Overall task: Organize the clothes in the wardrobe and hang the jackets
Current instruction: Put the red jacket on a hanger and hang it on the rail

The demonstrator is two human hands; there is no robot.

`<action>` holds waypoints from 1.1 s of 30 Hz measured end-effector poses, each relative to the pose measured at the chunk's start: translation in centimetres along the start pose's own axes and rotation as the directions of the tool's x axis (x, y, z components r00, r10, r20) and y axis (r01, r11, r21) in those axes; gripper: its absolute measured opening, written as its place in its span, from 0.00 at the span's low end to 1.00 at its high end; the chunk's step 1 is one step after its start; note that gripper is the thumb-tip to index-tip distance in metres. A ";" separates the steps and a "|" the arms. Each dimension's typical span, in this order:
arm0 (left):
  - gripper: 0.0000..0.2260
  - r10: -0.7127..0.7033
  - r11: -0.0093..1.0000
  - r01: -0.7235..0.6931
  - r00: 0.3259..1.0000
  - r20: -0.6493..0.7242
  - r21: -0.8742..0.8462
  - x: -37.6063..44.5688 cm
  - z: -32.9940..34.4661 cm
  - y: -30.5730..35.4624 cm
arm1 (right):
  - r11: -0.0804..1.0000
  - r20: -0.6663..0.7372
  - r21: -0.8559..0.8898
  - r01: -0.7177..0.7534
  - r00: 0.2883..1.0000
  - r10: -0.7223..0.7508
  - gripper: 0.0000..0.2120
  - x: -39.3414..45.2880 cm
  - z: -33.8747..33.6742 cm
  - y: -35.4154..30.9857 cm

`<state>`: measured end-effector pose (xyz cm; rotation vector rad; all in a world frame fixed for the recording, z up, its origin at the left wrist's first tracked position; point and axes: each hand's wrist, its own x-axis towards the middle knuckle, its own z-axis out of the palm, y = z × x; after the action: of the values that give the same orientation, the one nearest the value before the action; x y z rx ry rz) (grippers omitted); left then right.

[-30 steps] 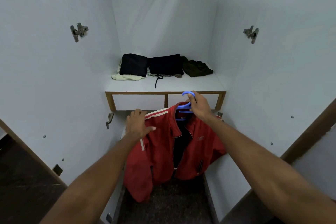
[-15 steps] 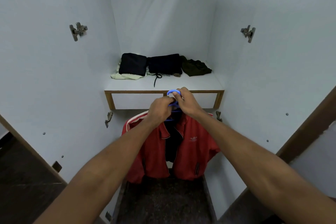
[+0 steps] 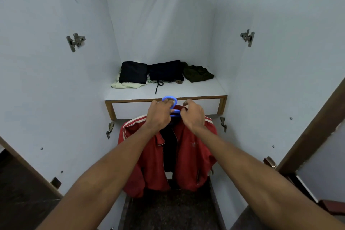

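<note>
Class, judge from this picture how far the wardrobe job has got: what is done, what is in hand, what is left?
Done: folded dark clothes lie in a row on the shelf, and the red jacket sits on the blue hanger. In hand: the left hand holds the hanger's hook and the right hand grips the collar. Left: hanging the jacket; no rail is visible.

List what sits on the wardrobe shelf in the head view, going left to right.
Black folded garment on a cream cloth → black folded garment with a dangling drawstring → crumpled dark olive garment.
</note>
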<state>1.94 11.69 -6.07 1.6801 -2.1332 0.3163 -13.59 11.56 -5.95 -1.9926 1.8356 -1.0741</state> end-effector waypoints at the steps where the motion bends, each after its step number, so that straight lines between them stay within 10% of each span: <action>1: 0.11 0.030 0.999 -0.030 1.000 -0.003 0.035 0.3 0.2 -0.5 | 0.998 -0.046 0.059 0.008 0.999 -0.006 0.07 0.4 -0.2 -0.4; 9: 0.10 0.000 0.994 -0.005 0.999 0.046 0.110 1.6 -0.7 -2.4 | 0.983 0.343 -0.074 0.167 0.930 -0.132 0.18 1.2 -0.4 3.1; 27: 0.04 0.166 0.986 -0.165 0.973 -0.163 0.015 9.0 -2.1 -7.1 | 0.897 0.015 -0.323 0.302 0.949 -0.315 0.14 4.9 2.1 1.8; 33: 0.06 -0.035 0.918 -0.061 0.972 -0.234 -0.391 15.9 -6.2 -7.0 | 0.906 -0.266 -0.399 0.143 0.927 -0.264 0.04 10.2 0.0 -2.7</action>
<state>6.72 -1.33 6.04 1.3244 -1.8791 0.0729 -12.06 2.59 -0.66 -2.3947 2.1664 -1.2388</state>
